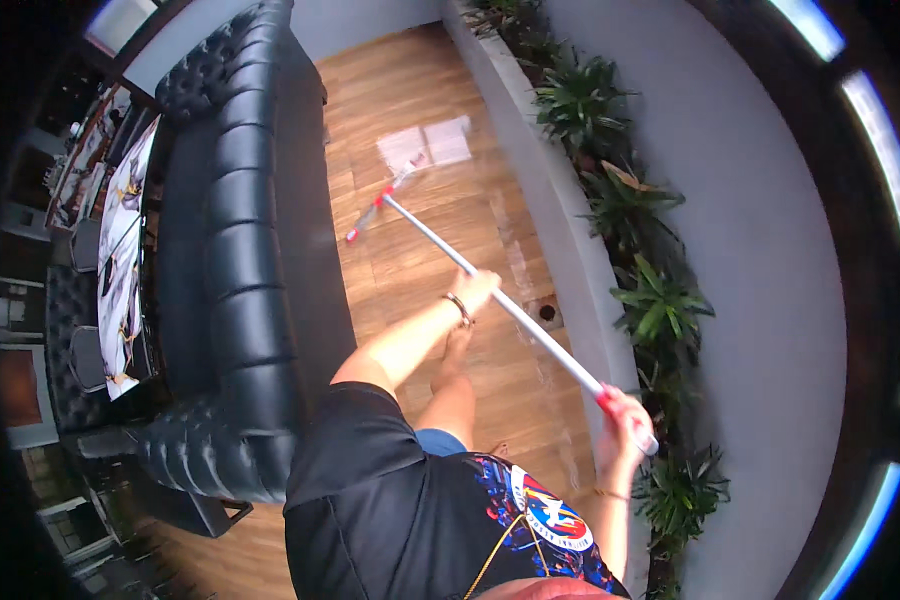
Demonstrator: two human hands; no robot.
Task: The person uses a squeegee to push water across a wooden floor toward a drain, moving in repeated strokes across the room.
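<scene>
My left hand (477, 290) is closed around the middle of the pale metal pole of a long-handled floor squeegee (425, 230). Lower on the right, my right hand (625, 420) grips the pole near its end, by a red grip. From there the pole slants up and left to a narrow bar-shaped head with red parts (385, 197), set against the wooden floor (390, 280). One end of the head overlaps a bright patch of reflected light on the boards.
Left of me runs a black tufted leather sofa (255, 270), with a marble-patterned table (125, 270) beyond. A low grey planter wall (530, 150) with leafy plants (660, 300) lines the right. A dark round drain (547, 312) is set in the floor beside it.
</scene>
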